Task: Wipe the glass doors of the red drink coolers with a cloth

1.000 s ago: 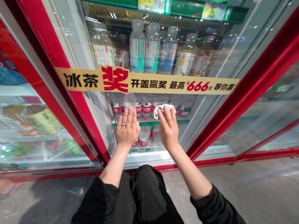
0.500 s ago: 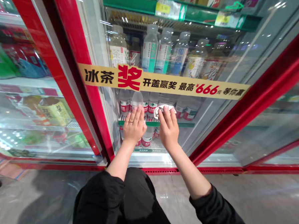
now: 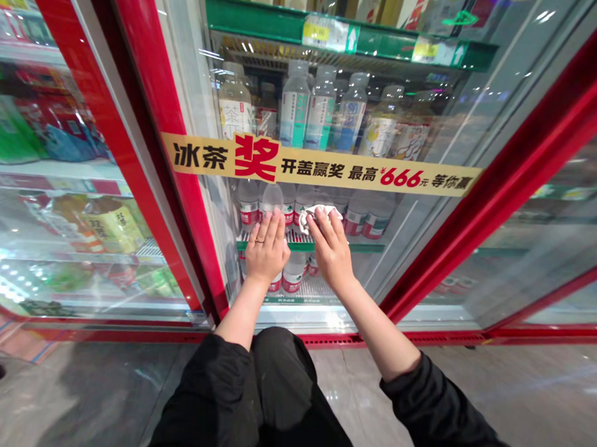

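Observation:
My left hand (image 3: pixel 266 252) lies flat against the glass door (image 3: pixel 404 234) of a drinks fridge, fingers stretched out and a ring on one of them. To its right, my right hand (image 3: pixel 333 254) presses a crumpled white cloth (image 3: pixel 305 217) onto the same pane. The cloth sticks out past the fingertips; the rest is hidden under the fingers. Both hands are low on the door, below a yellow sticker strip (image 3: pixel 343 173) with red and black lettering. Behind the glass stand water bottles (image 3: pixel 249 209) with red labels, partly covered by the hands.
Red door frames (image 3: pixel 175 170) border the pane on both sides. Above the strip, drink bottles (image 3: pixel 295 107) fill a shelf under a green rail (image 3: pixel 262 15) with price tags. Another fridge with packaged goods (image 3: pixel 111 223) stands at left. Grey floor (image 3: pixel 337 388) runs below.
My right hand and the cloth have shifted slightly left on the glass, closer to my left hand. My left hand stays nearly in place; the view has tilted a little.

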The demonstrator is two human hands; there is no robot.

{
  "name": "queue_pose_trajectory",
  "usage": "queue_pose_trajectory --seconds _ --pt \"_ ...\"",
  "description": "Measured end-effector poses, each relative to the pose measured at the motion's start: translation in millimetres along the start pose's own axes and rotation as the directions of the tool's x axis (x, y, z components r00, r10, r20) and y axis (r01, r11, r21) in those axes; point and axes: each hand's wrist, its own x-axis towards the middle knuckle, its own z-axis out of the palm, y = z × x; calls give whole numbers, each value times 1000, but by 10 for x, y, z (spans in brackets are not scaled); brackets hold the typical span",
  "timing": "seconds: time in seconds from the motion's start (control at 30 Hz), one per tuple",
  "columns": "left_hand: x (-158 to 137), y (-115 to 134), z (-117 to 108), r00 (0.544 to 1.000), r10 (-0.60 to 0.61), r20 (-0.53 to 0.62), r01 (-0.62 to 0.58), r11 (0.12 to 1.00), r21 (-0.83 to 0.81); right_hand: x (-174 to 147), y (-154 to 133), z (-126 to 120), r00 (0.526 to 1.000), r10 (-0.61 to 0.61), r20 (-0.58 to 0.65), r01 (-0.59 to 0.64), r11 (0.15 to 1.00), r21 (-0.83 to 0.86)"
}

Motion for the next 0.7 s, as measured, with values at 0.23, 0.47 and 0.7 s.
queue_pose_trajectory --seconds 0.23,0.47,0.7 --pt "-42 -29 19 997 -39 71 40 999 -3 323 113 -135 991 -34 126 26 998 61" --pt "-74 -34 33 990 -57 130 60 998 -25 127 -114 106 990 83 -111 -81 997 18" --pt "-64 -92 -2 996 17 92 -16 1000 -16 487 -134 1 1000 -4 20 3 998 70"
